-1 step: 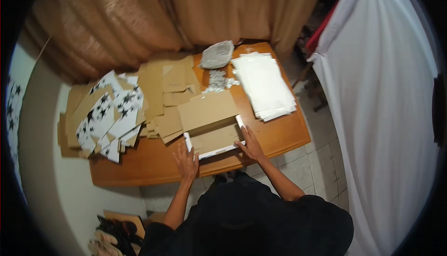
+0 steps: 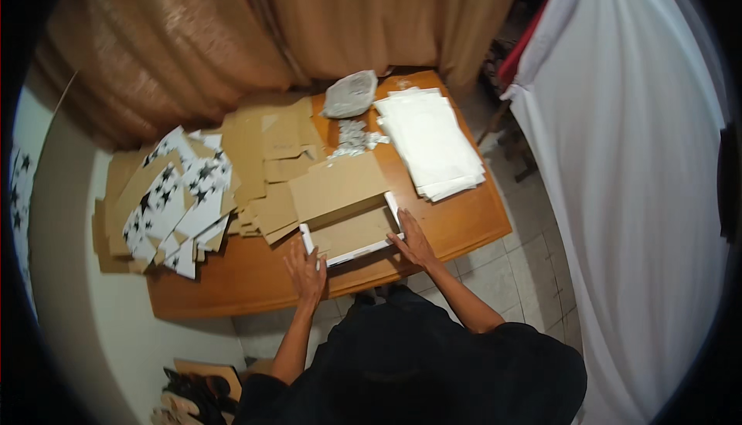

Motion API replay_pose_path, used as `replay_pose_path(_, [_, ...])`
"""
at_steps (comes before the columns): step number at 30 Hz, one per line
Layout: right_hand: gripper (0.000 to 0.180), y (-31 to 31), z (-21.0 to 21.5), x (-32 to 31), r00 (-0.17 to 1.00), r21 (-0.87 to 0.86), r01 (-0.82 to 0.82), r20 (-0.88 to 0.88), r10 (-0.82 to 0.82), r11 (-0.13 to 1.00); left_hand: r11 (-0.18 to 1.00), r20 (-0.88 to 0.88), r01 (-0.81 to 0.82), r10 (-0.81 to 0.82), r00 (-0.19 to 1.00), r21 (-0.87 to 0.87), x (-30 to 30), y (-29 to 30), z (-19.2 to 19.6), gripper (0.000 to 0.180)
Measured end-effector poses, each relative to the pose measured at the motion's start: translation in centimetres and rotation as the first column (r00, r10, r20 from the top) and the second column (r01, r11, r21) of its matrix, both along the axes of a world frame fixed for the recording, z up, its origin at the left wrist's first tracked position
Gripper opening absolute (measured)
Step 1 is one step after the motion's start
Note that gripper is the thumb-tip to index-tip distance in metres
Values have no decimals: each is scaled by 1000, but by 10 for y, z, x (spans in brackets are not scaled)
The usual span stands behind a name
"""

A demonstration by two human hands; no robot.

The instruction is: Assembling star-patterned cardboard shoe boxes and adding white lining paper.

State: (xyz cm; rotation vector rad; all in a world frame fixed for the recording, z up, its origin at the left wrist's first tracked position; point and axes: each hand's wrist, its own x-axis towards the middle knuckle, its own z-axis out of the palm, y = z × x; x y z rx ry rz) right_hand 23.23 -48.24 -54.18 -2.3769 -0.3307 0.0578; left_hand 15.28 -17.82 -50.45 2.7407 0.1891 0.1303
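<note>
An opened cardboard box (image 2: 340,240), brown inside with white side and front walls, lies near the table's front edge, its brown lid flap (image 2: 338,185) raised at the back. My left hand (image 2: 306,272) holds the front left corner, fingers extended along the outside and the thumb by the front wall. At the front right corner, my right hand (image 2: 412,241) has its fingers along the outer right wall and its thumb over the front wall. The undersides of both hands are hidden.
Left on the wooden table (image 2: 232,282) are star-printed white card pieces (image 2: 166,193) and flat brown cardboard (image 2: 282,131). Behind the box are small silvery pieces (image 2: 353,137) and a clear plastic bag (image 2: 350,94). A white sheet stack (image 2: 433,143) lies right.
The view has shifted slightly, so the table and its things appear a little farther left. My hands stay at the same box corners.
</note>
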Motion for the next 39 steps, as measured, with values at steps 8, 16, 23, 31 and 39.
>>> replay_pose_path(8, [71,-51,49,17,960,232,263,-159,-231,936,846,161,171,-103,982,-504,85,-53,39,31])
replay_pose_path(16, [70,-133,46,72,921,217,384,-164,-354,897,652,70,220,-249,966,-725,153,-154,29,31])
replay_pose_path(23, [63,-198,29,133,937,205,328,-196,-289,922,723,9,169,-220,975,-669,208,-226,-1,32])
replay_pose_path(31, [57,-241,8,207,954,138,228,-230,-193,964,775,-98,-21,-53,994,-632,265,-273,-39,39])
replay_pose_path(39, [53,-242,-23,251,955,24,235,-192,-226,972,862,-83,-204,187,979,-463,296,-277,-107,50])
